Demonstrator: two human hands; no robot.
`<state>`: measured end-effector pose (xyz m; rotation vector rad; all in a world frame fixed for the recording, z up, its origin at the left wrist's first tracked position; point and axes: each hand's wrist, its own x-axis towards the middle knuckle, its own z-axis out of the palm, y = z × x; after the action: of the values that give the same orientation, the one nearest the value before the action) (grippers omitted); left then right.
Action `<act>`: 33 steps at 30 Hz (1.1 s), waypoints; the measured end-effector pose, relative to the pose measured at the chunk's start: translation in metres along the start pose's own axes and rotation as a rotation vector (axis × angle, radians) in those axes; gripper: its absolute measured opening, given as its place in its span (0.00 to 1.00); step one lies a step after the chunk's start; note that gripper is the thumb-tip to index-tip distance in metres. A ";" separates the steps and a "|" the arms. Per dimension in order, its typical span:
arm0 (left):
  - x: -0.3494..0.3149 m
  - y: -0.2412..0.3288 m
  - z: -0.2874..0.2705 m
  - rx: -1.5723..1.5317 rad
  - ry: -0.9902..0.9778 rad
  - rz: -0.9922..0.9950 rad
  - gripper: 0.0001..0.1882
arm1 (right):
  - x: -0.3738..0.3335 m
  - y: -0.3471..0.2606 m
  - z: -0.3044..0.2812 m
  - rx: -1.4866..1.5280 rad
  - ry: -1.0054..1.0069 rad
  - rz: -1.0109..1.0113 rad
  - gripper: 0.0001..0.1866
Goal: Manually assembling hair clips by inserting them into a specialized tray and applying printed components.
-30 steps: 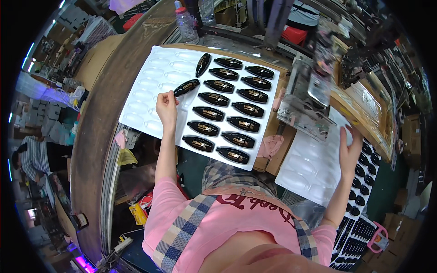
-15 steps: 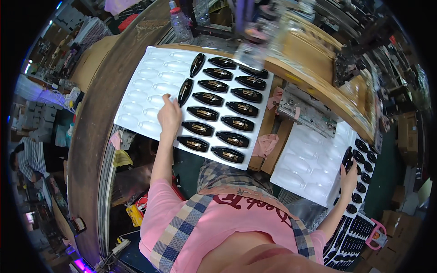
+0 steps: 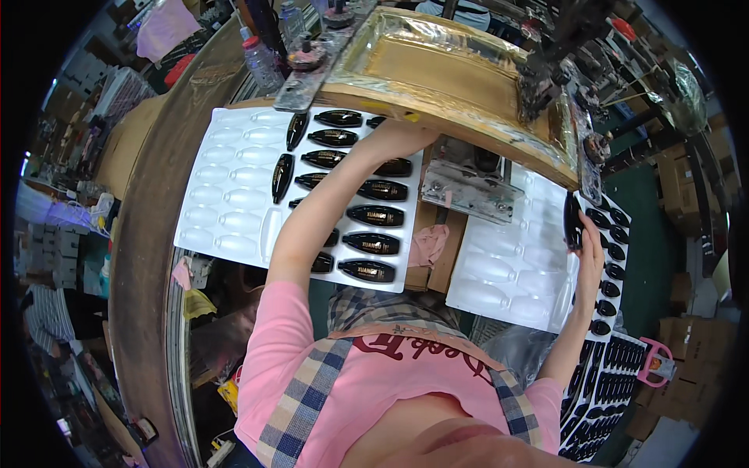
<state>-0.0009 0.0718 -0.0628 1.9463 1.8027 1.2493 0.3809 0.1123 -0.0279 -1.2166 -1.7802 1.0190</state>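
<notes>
My left arm reaches across a white moulded tray [image 3: 257,187], and my left hand [image 3: 402,142] is at the lower edge of a wooden-framed printing screen [image 3: 437,70]. Its fingertips are hidden there. Under the forearm, rows of glossy black oval shells [image 3: 374,216] with gold print lie in the tray; two stand at a steeper angle beside bare moulded hollows. At the right, my right hand [image 3: 591,253] has its fingers closed on a black oval shell [image 3: 573,222], above the edge of a second white tray [image 3: 499,257].
A metal jig [image 3: 472,191] sits beneath the screen, between the trays. A pink cloth [image 3: 427,245] lies on the brown board by it. More black shells fill trays [image 3: 612,273] at the far right, near a pink-handled item [image 3: 657,363]. A clear bottle [image 3: 261,62] stands at the back left.
My left hand has moved from the shell in the left tray over to the screen's edge. The screen appears further left in view. My right hand stays at the right tray with a shell.
</notes>
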 end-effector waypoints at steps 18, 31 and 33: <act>-0.081 -0.036 -0.093 -0.448 0.581 -0.362 0.10 | 0.050 -0.059 0.134 -0.355 -0.291 -0.401 0.15; -0.272 -0.055 -0.121 0.042 1.021 -0.806 0.12 | 0.011 -0.018 0.055 -0.232 -0.017 -0.295 0.23; -0.275 -0.056 -0.114 0.088 1.060 -0.836 0.12 | 0.006 -0.018 0.051 -0.258 -0.009 -0.277 0.23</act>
<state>-0.0903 -0.2049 -0.1478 0.2470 2.6540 1.9533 0.3278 0.1033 -0.0323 -1.0741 -2.0663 0.6526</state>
